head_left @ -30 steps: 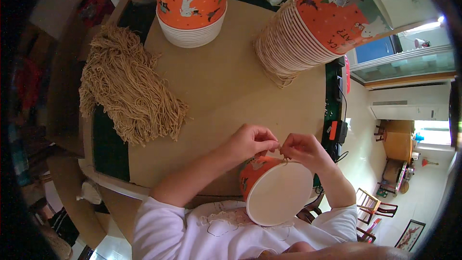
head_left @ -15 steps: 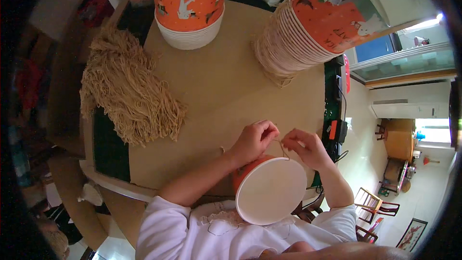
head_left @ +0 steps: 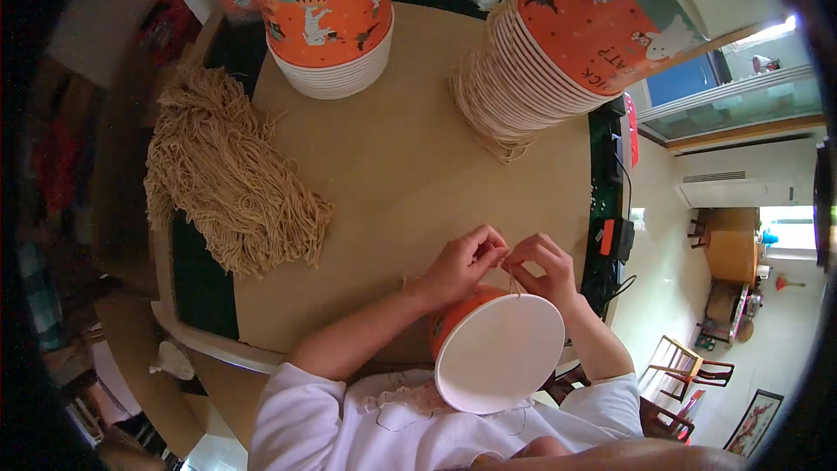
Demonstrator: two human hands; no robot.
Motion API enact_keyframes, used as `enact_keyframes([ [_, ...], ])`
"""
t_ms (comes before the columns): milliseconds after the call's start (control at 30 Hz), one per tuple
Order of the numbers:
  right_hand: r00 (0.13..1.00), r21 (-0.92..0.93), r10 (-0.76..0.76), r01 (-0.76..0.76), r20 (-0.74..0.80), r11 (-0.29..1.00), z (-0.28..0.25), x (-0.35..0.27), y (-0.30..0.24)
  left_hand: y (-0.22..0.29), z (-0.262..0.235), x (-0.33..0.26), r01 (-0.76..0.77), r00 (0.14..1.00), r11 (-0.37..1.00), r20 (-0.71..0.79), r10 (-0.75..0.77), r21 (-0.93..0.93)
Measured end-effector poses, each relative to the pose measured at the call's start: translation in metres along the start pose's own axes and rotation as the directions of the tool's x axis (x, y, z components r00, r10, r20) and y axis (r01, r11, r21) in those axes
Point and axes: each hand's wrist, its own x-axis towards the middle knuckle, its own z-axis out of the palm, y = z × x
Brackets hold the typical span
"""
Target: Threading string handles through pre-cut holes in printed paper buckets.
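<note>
An orange paper bucket (head_left: 499, 351) with a white inside lies tilted against my body, its mouth facing up at me. My left hand (head_left: 462, 263) and my right hand (head_left: 539, 268) meet just above its rim. Both pinch a thin tan string (head_left: 513, 283) that runs down to the bucket's edge. The fingertips of the two hands nearly touch.
A large bundle of tan strings (head_left: 228, 181) lies on the left of the round brown table (head_left: 392, 157). Two stacks of nested orange buckets stand at the back, one upright (head_left: 330, 17), one leaning (head_left: 558, 44). A black device with cables (head_left: 612, 235) sits at the table's right edge.
The bucket has shifted slightly lower and its mouth faces me more fully. Both hands stay together at the rim, working the string with small finger movements.
</note>
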Motion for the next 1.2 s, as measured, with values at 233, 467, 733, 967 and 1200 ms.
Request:
enact_keyframes([
  [233, 0.996, -0.110, -0.090, 0.087, -0.021, 0.990, -0.004, -0.003, 0.002, 0.003, -0.026, 0.001, 0.106, 0.978, 0.992, 0.188, -0.092, -0.068],
  [467, 0.969, -0.038, -0.221, 0.226, 0.105, 0.973, -0.013, 0.003, -0.004, 0.011, -0.018, 0.007, 0.034, 0.995, 0.991, 0.091, -0.046, 0.129],
  [733, 0.959, 0.053, -0.230, 0.224, 0.167, 0.973, -0.023, 0.006, -0.006, 0.011, -0.009, 0.007, -0.079, 0.997, 0.969, 0.044, 0.071, 0.236],
  [967, 0.938, 0.049, -0.277, 0.273, 0.207, 0.961, -0.026, 0.009, -0.004, 0.005, -0.005, 0.008, -0.158, 0.986, 0.940, 0.003, 0.164, 0.303],
  [1200, 0.969, 0.033, -0.162, 0.158, 0.189, 0.987, -0.025, 0.011, -0.001, 0.005, -0.006, 0.008, -0.078, 0.996, 0.943, -0.005, 0.084, 0.324],
])
